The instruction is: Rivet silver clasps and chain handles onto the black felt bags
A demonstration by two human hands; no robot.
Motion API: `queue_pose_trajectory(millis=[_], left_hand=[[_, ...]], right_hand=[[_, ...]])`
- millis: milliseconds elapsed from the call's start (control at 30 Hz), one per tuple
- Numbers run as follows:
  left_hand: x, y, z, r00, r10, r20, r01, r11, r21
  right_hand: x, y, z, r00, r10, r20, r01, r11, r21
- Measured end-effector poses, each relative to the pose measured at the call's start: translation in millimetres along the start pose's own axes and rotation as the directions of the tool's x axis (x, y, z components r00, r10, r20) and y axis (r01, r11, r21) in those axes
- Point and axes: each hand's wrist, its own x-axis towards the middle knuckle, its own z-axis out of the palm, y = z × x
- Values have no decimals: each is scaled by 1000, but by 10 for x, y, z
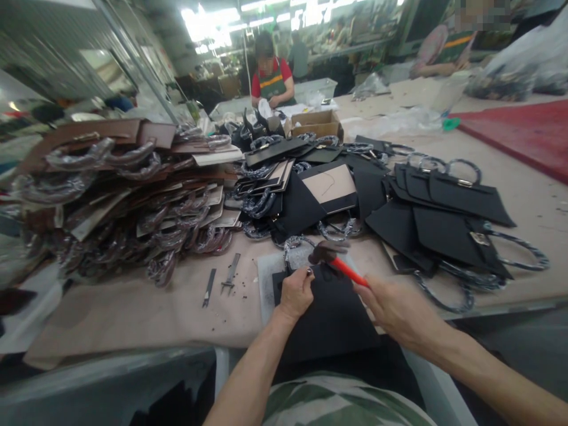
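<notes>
My right hand [390, 305] is closed round the orange-red handle of a hammer [350, 272], its head blurred just beyond my left hand. My left hand [296, 296] is pinched on a small metal piece like a punch [309, 271], only its tip showing. It rests on the upper edge of a black handbag panel [331, 322] lying flat before me. A plastic-wrapped handle [295, 242] loops up from that edge. Under the panel shows a pale slab [265, 290]. Left of it on the table lie two flat metal pronged tools [231, 273] and tiny dark bits.
Brown bag pieces with wrapped handles [146, 195] form a high pile at left. Black bag pieces [452, 231] are heaped ahead and to the right. Behind them stands a cardboard box [317, 123]. A red sheet [523, 133] lies far right. A co-worker [273, 77] works across the table.
</notes>
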Motion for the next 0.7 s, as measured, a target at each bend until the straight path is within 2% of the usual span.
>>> queue_pose_trajectory(millis=[67, 167, 233, 267, 333, 433, 500, 600, 700], left_hand=[[8, 26, -18, 1000, -1, 0, 1, 1000, -13], [15, 57, -37, 1000, 15, -11, -15, 1000, -23], [14, 70, -42, 1000, 14, -15, -15, 1000, -20], [12, 75, -43, 1000, 14, -13, -14, 1000, -20], [9, 86, -48, 1000, 15, -10, -15, 1000, -18], [6, 101, -66, 1000, 19, -8, -19, 1000, -13], [7, 104, -78, 1000, 21, -6, -21, 1000, -16], [7, 105, -74, 1000, 1, 7, 0, 999, -45], [6, 134, -34, 986, -164, -9, 161, 976, -147]], right_hand=[[55, 192, 27, 995, 97, -6, -93, 969, 231], [127, 561, 192, 948, 283, 144, -316, 797, 515], [167, 801, 343, 900, 384, 207, -433, 738, 518], [185, 894, 411, 891, 413, 188, -452, 763, 463], [218, 990, 511, 905, 422, 50, -420, 871, 253], [272, 867, 601, 940, 259, -222, -287, 953, -102], [323, 646, 680, 940, 85, -329, -151, 972, -180], [411, 273, 904, 928, -111, -355, 69, 989, -127], [469, 35, 1175, 927, -144, -346, 107, 986, -124]])
